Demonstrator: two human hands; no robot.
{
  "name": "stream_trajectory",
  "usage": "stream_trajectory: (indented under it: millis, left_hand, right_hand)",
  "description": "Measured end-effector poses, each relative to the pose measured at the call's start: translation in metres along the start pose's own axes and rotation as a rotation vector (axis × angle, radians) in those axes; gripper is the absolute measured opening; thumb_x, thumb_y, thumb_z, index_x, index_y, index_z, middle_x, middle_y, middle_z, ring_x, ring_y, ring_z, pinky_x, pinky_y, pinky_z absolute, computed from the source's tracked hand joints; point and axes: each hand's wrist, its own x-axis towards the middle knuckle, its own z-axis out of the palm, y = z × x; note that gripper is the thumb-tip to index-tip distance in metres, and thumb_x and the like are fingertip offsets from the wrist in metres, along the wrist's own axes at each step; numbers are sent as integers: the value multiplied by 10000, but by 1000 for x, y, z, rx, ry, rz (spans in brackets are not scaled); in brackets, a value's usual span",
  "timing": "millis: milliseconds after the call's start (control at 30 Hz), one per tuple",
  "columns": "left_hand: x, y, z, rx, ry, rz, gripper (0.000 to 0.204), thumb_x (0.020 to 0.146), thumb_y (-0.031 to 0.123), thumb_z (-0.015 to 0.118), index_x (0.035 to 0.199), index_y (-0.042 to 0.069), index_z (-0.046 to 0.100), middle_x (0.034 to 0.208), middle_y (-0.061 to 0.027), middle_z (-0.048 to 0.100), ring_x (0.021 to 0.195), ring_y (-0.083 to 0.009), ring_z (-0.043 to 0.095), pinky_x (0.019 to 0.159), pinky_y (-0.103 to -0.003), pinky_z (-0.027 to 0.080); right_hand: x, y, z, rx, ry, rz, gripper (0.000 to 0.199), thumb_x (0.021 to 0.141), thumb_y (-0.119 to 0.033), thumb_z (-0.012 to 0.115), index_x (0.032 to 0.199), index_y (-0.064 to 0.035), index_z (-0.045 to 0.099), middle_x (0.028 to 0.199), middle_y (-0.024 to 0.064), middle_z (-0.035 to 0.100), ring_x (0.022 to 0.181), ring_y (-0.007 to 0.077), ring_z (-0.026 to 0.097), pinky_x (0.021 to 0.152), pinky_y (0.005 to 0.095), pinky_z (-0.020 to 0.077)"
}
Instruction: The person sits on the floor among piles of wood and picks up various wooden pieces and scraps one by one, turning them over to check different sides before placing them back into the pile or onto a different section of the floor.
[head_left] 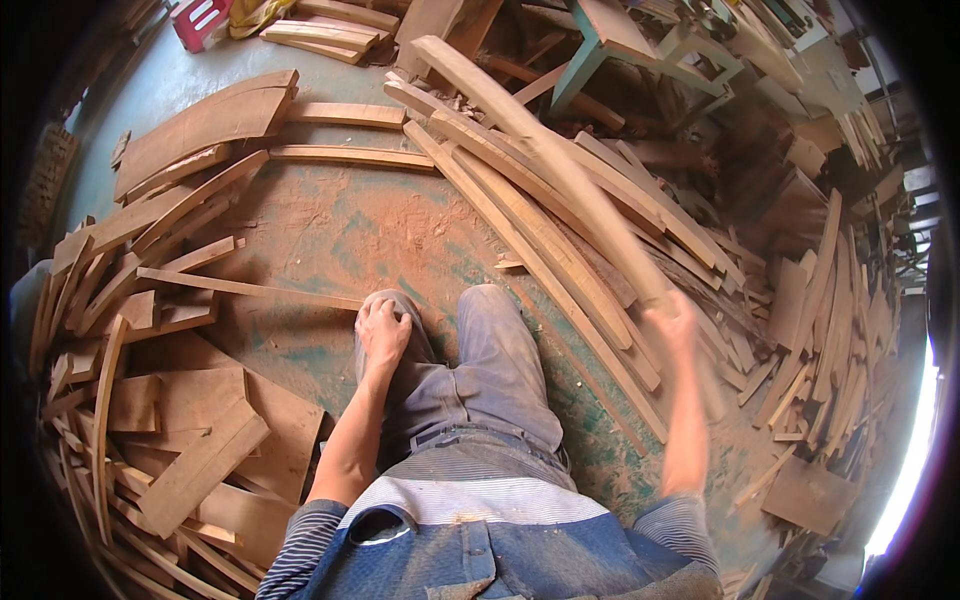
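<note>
My right hand (676, 320) is closed around the near end of a long wooden plank (560, 165), which slants away to the far left over a stack of similar lengths. Motion blurs that hand and the plank's near part. My left hand (383, 332) lies over my left knee, fingers bent loosely and a little apart. A thin wooden strip (250, 289) runs from the left-hand pile up to this knee; whether my fingers touch its end is hard to make out. Beneath the plank, several long curved boards (530, 235) lie side by side on the floor.
Boards and offcuts are piled on my left, including a flat offcut (205, 465). A wide curved board (210, 125) lies at the far left. More scrap wood (835, 310) crowds the right. A green-legged bench (615, 30) and a red plastic stool (197, 22) stand farther off.
</note>
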Motion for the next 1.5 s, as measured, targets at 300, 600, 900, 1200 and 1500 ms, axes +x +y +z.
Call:
stream_trajectory:
  millis: [300, 600, 900, 1200, 1500]
  left_hand:
    - [-4, 4, 6, 2, -6, 2, 438, 798, 312, 674, 1143, 45, 715, 1302, -101, 636, 1288, -357, 499, 1084, -479, 391]
    - [-2, -4, 5, -24, -47, 30, 436, 809, 315, 681, 1140, 33, 715, 1294, -149, 650, 1261, -358, 532, 1075, -444, 420]
    - [-2, -9, 10, -42, -20, 94, 377, 810, 304, 725, 1061, 24, 704, 1109, -157, 691, 1143, -364, 585, 991, -440, 465]
    - [-23, 12, -9, -62, -78, 124, 319, 814, 215, 735, 1054, 12, 682, 1117, -181, 681, 1135, -365, 592, 1004, -436, 462]
    - [-34, 47, -59, -218, 218, -61, 357, 845, 113, 761, 1158, -18, 651, 1131, -163, 677, 1013, -276, 636, 913, -355, 507]
  right_hand:
    - [40, 34, -25, -441, 219, -9, 554, 799, -248, 805, 1278, -41, 617, 1182, 200, 674, 1064, 355, 650, 919, 453, 520]
    - [-64, -69, 198, 102, -166, -52, 349, 803, -254, 737, 1123, -114, 733, 1033, 169, 728, 902, 310, 717, 778, 418, 569]
    - [-1, -33, 183, -125, 6, -195, 339, 802, -117, 691, 1137, -71, 674, 1134, 166, 676, 1049, 347, 641, 899, 469, 532]
    - [127, 91, 78, -624, -147, -72, 612, 724, -154, 800, 1270, -31, 552, 1263, 180, 548, 1232, 383, 520, 1038, 493, 446]
    - [129, 122, 80, -589, -165, -370, 654, 641, -56, 799, 1245, -59, 549, 1104, 141, 608, 1117, 348, 559, 1036, 484, 407]
